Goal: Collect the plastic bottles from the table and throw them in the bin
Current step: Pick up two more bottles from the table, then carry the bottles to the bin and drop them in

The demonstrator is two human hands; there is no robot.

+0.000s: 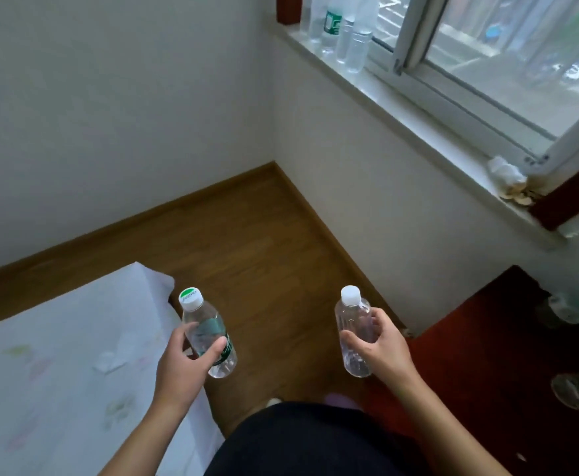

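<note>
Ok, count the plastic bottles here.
7, roughly: a green-label bottle in the left hand, a clear bottle in the right hand, and a cluster of about five on the windowsill, overlapping, so some may be hidden.

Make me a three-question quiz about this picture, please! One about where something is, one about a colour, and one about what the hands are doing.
1. Where do the spare bottles stand?
A) on the floor
B) on the windowsill
C) on the white cloth

2. The left hand holds a labelled bottle. What colour is its label?
A) green
B) red
C) yellow

3. What is the right hand doing?
A) hanging empty
B) pointing
C) gripping a clear bottle

Answers:
1 B, they stand in a row beside the window glass.
2 A, a green band wraps round it.
3 C, the fingers and thumb curl round its middle.
</note>
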